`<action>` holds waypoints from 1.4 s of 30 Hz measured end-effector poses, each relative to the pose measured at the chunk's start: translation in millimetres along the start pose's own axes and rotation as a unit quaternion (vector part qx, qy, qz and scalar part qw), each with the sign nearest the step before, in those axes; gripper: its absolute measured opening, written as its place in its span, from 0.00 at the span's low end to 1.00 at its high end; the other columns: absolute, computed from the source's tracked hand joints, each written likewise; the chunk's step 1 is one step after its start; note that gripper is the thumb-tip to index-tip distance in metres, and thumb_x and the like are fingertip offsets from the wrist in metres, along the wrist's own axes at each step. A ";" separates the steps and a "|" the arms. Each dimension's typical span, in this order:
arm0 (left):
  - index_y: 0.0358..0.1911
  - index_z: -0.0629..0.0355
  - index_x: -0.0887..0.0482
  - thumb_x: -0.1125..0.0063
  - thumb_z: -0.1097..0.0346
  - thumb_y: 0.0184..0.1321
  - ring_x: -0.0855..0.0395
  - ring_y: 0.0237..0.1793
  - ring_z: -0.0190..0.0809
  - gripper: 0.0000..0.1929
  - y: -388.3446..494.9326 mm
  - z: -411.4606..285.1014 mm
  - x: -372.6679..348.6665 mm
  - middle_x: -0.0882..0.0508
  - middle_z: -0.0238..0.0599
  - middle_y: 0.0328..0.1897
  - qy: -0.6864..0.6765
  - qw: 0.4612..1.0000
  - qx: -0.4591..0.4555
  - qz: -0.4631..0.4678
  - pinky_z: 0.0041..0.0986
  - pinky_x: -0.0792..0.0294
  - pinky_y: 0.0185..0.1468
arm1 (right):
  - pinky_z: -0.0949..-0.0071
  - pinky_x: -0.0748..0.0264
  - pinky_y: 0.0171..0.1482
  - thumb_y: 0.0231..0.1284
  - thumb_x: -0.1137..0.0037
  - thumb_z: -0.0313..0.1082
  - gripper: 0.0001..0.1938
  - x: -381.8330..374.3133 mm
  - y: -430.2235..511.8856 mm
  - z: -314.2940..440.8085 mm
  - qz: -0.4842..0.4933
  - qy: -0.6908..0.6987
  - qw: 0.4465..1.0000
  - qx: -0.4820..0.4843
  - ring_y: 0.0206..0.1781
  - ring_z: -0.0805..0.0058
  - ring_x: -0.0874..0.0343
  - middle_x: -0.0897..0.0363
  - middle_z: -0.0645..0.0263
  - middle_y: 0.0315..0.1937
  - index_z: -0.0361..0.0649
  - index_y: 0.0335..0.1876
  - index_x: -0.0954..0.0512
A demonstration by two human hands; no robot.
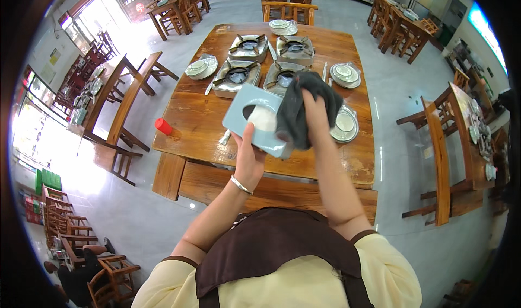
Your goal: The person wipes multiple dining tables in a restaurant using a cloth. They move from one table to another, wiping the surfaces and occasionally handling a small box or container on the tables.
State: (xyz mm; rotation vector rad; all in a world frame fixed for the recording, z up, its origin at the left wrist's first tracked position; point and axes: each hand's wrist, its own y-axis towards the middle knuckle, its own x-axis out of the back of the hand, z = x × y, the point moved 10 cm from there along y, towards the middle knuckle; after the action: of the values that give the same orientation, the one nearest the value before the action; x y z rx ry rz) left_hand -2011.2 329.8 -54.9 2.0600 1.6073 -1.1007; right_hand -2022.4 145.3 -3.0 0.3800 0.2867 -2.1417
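My left hand [249,158] grips a light blue tissue box [237,117] from below, with the thumb on its face. The box is tilted above the table, and white tissue [262,119] shows in its oval opening. In my right hand [316,115] is a bunched dark grey cloth [299,108], pressed against or just over the right end of the box. The cloth hides that end and part of a portable gas stove [273,82] behind it.
Other portable stoves [237,79] stand on the wooden table [195,121]. Wrapped dish sets [346,75] lie along its sides, and a red cup [163,126] is near the left edge. A wooden bench [281,188] runs between me and the table. A person [83,273] sits at lower left.
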 end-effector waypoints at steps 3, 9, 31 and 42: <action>0.58 0.58 0.33 0.48 0.57 0.63 0.23 0.54 0.43 0.23 -17.3 25.2 -6.1 0.23 0.38 0.55 -0.002 0.988 0.150 0.041 0.37 0.29 0.57 | 0.76 0.24 0.39 0.60 0.46 0.45 0.22 -20.5 13.6 -7.6 0.166 -0.214 0.963 0.005 0.36 0.75 0.22 0.21 0.64 0.40 0.36 0.52 0.25; 0.55 0.60 0.29 0.50 0.52 0.61 0.20 0.48 0.44 0.24 -14.1 83.6 17.9 0.20 0.42 0.50 -0.029 0.924 0.368 0.096 0.38 0.26 0.53 | 0.71 0.29 0.53 0.64 0.53 0.40 0.18 -26.5 40.7 -65.0 0.426 -0.429 0.762 0.232 0.49 0.75 0.25 0.24 0.64 0.47 0.46 0.58 0.27; 0.66 0.49 0.51 0.51 0.47 0.65 0.25 0.53 0.49 0.32 -31.4 23.4 -63.5 0.31 0.47 0.58 -0.138 0.966 0.122 0.183 0.44 0.27 0.55 | 0.73 0.34 0.57 0.58 0.42 0.54 0.29 8.0 -126.7 -72.5 0.082 -0.098 0.991 -0.041 0.52 0.72 0.28 0.24 0.60 0.49 0.34 0.53 0.27; 0.69 0.52 0.54 0.48 0.57 0.66 0.37 0.64 0.37 0.34 -18.1 26.9 -31.7 0.36 0.38 0.65 0.045 0.990 0.026 0.131 0.31 0.39 0.62 | 0.73 0.34 0.59 0.50 0.35 0.33 0.30 65.1 -65.8 10.0 0.059 -0.082 0.971 0.219 0.55 0.73 0.32 0.30 0.68 0.52 0.40 0.60 0.35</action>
State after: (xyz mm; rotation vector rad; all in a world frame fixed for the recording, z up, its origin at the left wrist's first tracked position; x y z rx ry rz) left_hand -2040.6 296.5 -45.9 2.3048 1.3087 -0.9783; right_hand -2113.5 129.2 -14.0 0.4524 -0.3031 -2.0940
